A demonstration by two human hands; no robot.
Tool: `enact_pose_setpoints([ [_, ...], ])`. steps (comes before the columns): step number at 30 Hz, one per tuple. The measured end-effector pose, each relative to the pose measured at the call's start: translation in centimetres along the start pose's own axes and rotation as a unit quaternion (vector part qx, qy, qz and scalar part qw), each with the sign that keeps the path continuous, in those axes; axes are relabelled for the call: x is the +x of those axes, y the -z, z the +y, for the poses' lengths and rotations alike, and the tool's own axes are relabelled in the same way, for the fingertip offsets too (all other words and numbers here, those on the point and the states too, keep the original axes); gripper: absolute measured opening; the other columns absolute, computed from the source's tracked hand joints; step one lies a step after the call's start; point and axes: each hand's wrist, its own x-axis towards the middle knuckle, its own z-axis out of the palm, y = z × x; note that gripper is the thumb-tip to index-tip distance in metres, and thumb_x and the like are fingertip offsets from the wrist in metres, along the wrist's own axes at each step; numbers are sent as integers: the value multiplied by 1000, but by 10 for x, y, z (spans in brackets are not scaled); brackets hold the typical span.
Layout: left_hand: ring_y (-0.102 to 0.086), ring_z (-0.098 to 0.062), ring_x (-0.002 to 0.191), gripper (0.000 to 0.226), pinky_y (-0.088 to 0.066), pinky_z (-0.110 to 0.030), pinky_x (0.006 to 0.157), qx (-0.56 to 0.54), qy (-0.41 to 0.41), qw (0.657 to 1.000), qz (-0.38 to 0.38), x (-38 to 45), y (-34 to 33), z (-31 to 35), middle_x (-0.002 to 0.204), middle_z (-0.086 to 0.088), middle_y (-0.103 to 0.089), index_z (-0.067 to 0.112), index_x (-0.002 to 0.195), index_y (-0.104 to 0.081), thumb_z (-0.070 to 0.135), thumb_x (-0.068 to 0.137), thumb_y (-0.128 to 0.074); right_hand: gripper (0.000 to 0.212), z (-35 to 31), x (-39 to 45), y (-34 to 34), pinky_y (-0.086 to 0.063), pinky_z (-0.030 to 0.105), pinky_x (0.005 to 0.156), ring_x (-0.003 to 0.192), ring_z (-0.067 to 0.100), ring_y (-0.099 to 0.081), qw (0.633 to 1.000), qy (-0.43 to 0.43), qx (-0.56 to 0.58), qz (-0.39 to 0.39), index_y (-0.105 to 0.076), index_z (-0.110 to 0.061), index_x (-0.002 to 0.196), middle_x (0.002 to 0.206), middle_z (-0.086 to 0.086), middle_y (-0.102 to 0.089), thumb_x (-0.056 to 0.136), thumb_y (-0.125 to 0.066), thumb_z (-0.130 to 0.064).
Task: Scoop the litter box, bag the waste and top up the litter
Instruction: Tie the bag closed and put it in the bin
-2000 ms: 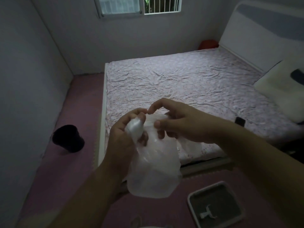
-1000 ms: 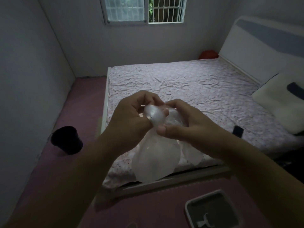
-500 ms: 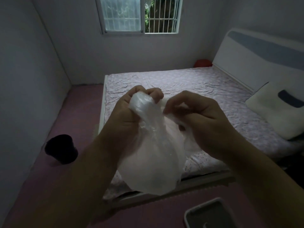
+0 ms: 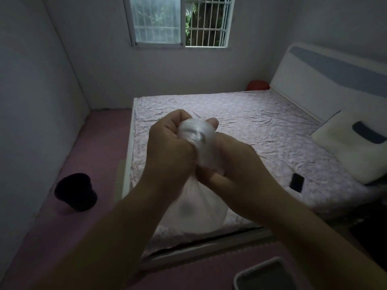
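Two bare hands meet at the centre of the frame, both clamped on a thin translucent plastic bag (image 4: pixel 193 212). The left hand (image 4: pixel 169 151) has its fingers curled round the gathered neck of the bag, and a wad of bunched film bulges out above its knuckles. The right hand (image 4: pixel 236 170) presses in from the right, its fingers and thumb curled on the same twisted neck just below that wad, so the two hands touch each other. Below them the body of the bag hangs loose between the forearms, with a dim dark patch showing through its film; what that patch is cannot be told.

At the bottom right edge of the frame sits a corner of the grey litter box (image 4: pixel 263 275) with its pale rim, on the pink floor (image 4: pixel 100 143). Behind the hands, a bed (image 4: pixel 261 122) with a wrinkled patterned sheet fills the middle and right of the frame. A dark phone (image 4: pixel 297 182) lies on the sheet at the right, near a pale pillow (image 4: pixel 356 147). A black bucket (image 4: pixel 76 191) stands on the floor at the left, beside the wall. A barred window (image 4: pixel 180 20) is at the top centre.
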Motion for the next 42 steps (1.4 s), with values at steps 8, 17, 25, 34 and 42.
enact_pose_setpoints([
  [8, -52, -18, 66, 30, -43, -35, 54, 126, -26, 991, 22, 7, 12, -16, 64, -15, -54, 7, 60, -47, 3, 80, -68, 19, 5, 2, 0, -56, 41, 68, 81, 15, -69, 988, -49, 128, -74, -68, -17, 101, 88, -4, -72, 82, -69, -16],
  [17, -48, -8, 51, 25, -41, -28, 47, 205, 57, 976, -51, 11, 22, -10, 52, 9, -52, 22, 52, -55, 6, 69, -61, 27, 10, 7, 9, -48, 39, 59, 64, 16, -61, 975, -116, 180, -51, -67, -6, 80, 72, 12, -64, 88, -74, -31],
  [25, -50, -12, 56, 21, -41, -27, 51, 96, 160, 965, -183, 16, 36, -5, 62, 0, -56, 26, 59, -61, 15, 75, -69, 32, 13, 6, -3, -35, 31, 58, 61, 16, -46, 948, -155, 276, 20, -59, 0, 69, 64, 4, -50, 91, -67, -21],
  [34, -67, -25, 77, 24, -58, -29, 66, -35, 201, 956, -212, 13, 40, -6, 82, -14, -68, 0, 94, -63, 0, 72, -73, 34, 22, 7, 1, -37, 31, 59, 62, 13, -48, 951, -175, 254, 39, -63, -4, 71, 65, 2, -54, 90, -65, -32],
  [42, -71, -25, 81, 17, -58, -37, 74, 47, 115, 983, -135, -3, 18, -17, 88, -13, -73, 7, 93, -72, 8, 79, -80, 20, 25, -2, 11, -55, 56, 74, 84, 23, -69, 974, -137, 166, -74, -69, -16, 94, 85, 4, -71, 86, -67, -35],
])
